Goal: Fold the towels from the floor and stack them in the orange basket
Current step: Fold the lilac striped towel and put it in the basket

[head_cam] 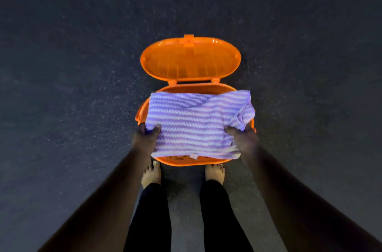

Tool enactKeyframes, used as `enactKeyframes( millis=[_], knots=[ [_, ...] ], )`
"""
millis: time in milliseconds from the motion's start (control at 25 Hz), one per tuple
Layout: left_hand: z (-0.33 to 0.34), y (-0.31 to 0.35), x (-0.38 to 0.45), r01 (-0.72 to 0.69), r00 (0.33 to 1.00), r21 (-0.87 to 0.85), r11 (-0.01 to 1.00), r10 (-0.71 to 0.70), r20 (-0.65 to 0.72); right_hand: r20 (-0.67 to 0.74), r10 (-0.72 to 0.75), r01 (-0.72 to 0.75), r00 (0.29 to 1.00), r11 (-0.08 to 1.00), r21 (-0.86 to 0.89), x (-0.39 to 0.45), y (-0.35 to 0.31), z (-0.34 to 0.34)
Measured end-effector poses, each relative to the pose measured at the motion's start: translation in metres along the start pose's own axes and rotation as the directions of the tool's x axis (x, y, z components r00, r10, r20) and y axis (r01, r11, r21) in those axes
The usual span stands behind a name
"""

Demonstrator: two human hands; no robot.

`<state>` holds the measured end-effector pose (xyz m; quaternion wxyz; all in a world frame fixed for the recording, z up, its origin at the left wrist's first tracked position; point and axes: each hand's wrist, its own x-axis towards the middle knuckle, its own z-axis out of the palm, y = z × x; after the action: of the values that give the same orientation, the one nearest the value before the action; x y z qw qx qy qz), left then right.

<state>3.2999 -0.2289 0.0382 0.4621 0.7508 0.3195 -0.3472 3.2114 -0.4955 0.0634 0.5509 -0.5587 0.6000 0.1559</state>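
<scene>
A folded purple towel with white zigzag stripes is held flat over the mouth of the orange basket. My left hand grips the towel's near left edge, thumb on top. My right hand grips its near right edge in the same way. The towel covers most of the basket's opening, so the inside is hidden. The basket's lid lies swung back on its hinges, away from me.
The basket stands on a dark speckled floor. My bare feet stand right at the basket's near rim, legs in black trousers. No other towels show in view.
</scene>
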Motion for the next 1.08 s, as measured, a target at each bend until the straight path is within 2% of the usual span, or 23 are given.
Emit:
enactKeyframes(
  millis=[120,160,280,360,400,440,480,520,560,600,640,680,720,760,840,880,1000,1080],
  knots=[
    [0.029,-0.041,0.062,-0.130,0.990,0.045,0.991,0.132,-0.044,0.014,-0.005,0.005,1.000,0.999,0.042,0.077,0.042,0.037],
    [0.037,-0.053,0.078,-0.133,0.988,0.091,0.987,0.139,-0.062,0.022,-0.006,0.005,1.000,1.000,0.030,0.097,0.059,0.045],
    [0.054,-0.074,0.102,0.002,0.992,0.291,0.957,0.034,-0.120,-0.003,0.020,-0.021,1.000,0.999,-0.029,0.132,0.100,0.055],
    [0.060,-0.068,0.106,0.078,0.993,0.381,0.921,-0.038,-0.113,-0.082,0.034,-0.046,0.996,0.989,-0.141,0.136,0.104,0.054],
    [0.062,-0.060,0.105,0.081,0.993,0.435,0.897,-0.038,-0.108,-0.144,0.016,-0.051,0.989,0.969,-0.243,0.131,0.097,0.056],
    [0.064,-0.051,0.102,0.034,0.994,0.515,0.857,0.026,-0.109,-0.210,-0.041,-0.041,0.977,0.929,-0.369,0.122,0.086,0.059],
    [0.066,-0.045,0.097,-0.080,0.980,0.614,0.785,0.174,-0.095,-0.252,-0.169,0.022,0.953,0.866,-0.500,0.110,0.072,0.065],
    [0.069,-0.040,0.091,-0.254,0.925,0.714,0.652,0.380,-0.019,-0.221,-0.362,0.151,0.906,0.764,-0.628,0.100,0.062,0.072],
    [0.073,-0.040,0.088,-0.437,0.818,0.779,0.451,0.560,0.134,-0.110,-0.552,0.305,0.827,0.602,-0.738,0.090,0.053,0.081],
    [0.078,-0.042,0.088,-0.581,0.683,0.781,0.230,0.659,0.314,0.050,-0.675,0.438,0.736,0.420,-0.795,0.085,0.045,0.091],
    [0.082,-0.046,0.094,-0.663,0.575,0.746,0.060,0.679,0.456,0.227,-0.711,0.541,0.666,0.251,-0.802,0.089,0.048,0.100],
    [0.083,-0.049,0.103,-0.692,0.531,0.721,-0.035,0.653,0.541,0.362,-0.676,0.590,0.642,0.134,-0.796,0.097,0.051,0.107],
    [0.083,-0.054,0.116,-0.688,0.539,0.722,-0.070,0.617,0.574,0.433,-0.605,0.589,0.668,0.075,-0.805,0.108,0.058,0.110],
    [0.082,-0.061,0.130,-0.666,0.579,0.742,-0.080,0.571,0.582,0.450,-0.535,0.560,0.715,0.052,-0.827,0.123,0.067,0.110],
    [0.079,-0.074,0.155,-0.622,0.665,0.776,-0.102,0.454,0.593,0.424,-0.425,0.487,0.800,0.048,-0.872,0.152,0.085,0.103],
    [0.081,-0.080,0.166,-0.616,0.680,0.778,-0.123,0.416,0.604,0.415,-0.391,0.468,0.821,0.045,-0.883,0.164,0.095,0.100],
    [0.094,-0.089,0.184,-0.594,0.696,0.788,-0.164,0.387,0.605,0.434,-0.367,0.476,0.823,0.029,-0.879,0.187,0.108,0.100],
    [0.097,-0.089,0.181,-0.579,0.711,0.801,-0.149,0.389,0.586,0.442,-0.364,0.489,0.820,0.043,-0.871,0.186,0.103,0.101]
  ],
)
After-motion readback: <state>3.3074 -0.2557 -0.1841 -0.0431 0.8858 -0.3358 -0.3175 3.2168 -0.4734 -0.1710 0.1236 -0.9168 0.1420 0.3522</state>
